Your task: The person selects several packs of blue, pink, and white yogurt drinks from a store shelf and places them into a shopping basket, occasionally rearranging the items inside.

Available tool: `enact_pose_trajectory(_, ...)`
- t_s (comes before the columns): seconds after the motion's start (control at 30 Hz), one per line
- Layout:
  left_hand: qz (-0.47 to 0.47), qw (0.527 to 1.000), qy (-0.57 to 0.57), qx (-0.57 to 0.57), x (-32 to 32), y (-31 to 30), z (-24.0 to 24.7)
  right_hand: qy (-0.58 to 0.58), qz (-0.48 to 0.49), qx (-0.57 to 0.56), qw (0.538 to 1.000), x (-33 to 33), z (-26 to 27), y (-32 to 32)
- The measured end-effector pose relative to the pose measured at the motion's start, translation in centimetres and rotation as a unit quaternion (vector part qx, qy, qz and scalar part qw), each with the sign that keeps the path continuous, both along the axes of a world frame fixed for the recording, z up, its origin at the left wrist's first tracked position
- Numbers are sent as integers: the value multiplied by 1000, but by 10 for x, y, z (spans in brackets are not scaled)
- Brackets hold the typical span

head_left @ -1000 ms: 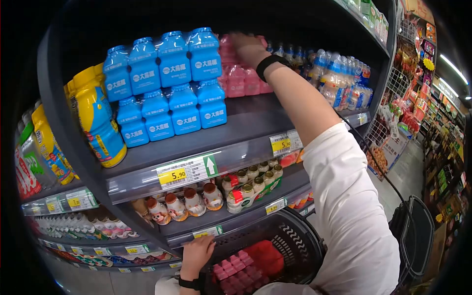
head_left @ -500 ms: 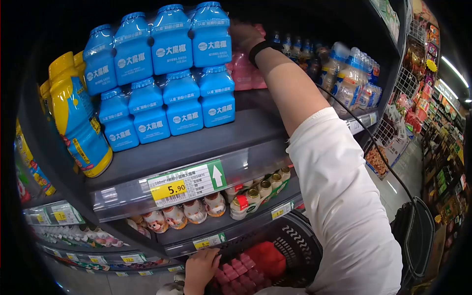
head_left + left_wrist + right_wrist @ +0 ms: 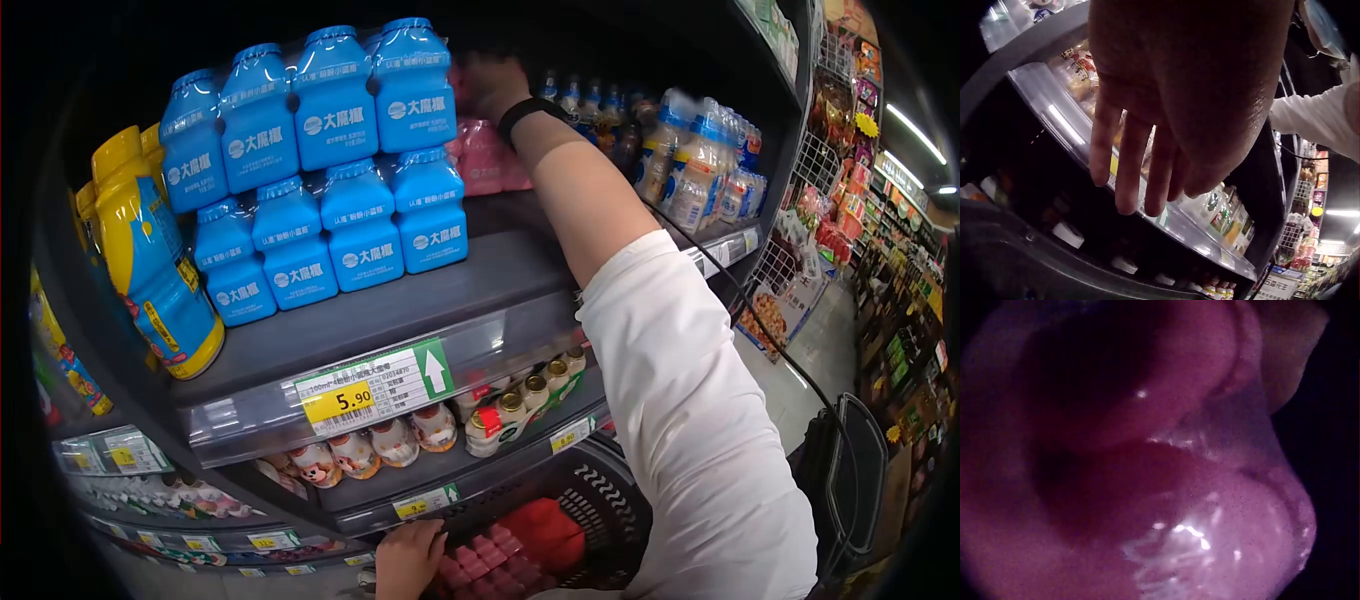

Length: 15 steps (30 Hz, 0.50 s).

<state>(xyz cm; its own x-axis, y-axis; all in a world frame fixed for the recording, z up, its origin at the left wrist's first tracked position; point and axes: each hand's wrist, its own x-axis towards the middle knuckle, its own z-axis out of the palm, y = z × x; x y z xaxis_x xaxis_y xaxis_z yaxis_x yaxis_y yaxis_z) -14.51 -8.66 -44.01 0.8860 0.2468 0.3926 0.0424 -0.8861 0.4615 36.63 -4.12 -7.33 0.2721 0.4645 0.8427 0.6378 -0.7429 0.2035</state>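
Observation:
My right hand (image 3: 492, 85) reaches into the shelf behind the blue bottles, at the shrink-wrapped pink bottles (image 3: 485, 160). Close up in the right wrist view, the film-covered pink bottles (image 3: 1229, 531) fill most of the frame, with a finger (image 3: 1291, 356) beyond their edge at the upper right. Dark shadow hides the other fingers, so I cannot tell whether they grip the pack. Low in the head view my left hand (image 3: 410, 558) rests at the rim of a dark shopping basket (image 3: 615, 500), its fingers extended. Inside the basket lie more pink bottles (image 3: 485, 560) and a red item (image 3: 545, 530).
Two tiers of blue bottles (image 3: 335, 130) stand left of my right hand, beside a tall yellow-and-blue bottle (image 3: 155, 260). Clear bottles (image 3: 695, 170) fill the shelf's right side. A price rail (image 3: 370, 390) runs along the shelf edge. A dark cable (image 3: 765, 320) hangs beside my right sleeve.
The head view has moved closer to the shelf, and the blue bottles look larger and further left. My right hand has stayed among the pink bottles, and my left hand at the basket rim.

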Motion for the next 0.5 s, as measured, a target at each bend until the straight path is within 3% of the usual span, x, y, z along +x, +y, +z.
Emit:
enact_pose_trajectory(0.1, -3, 1000, -13, 2, 0, -1, 1, 112, 82, -43, 989, -38, 3, -8)
enact_pose_trajectory(0.2, -3, 1000, -8, 0, 1, -1, 4, 13, 113, -134, 984, 34, 3, 27)
enact_pose_trajectory(0.3, -6, 1000, 2, 0, 1, -1, 3, 87, 174, -143, 970, -4, 4, 4)
enact_pose_trajectory(0.5, -9, 1000, 3, -6, 1, -1, 1, 153, 110, -142, 972, -49, 4, -15)
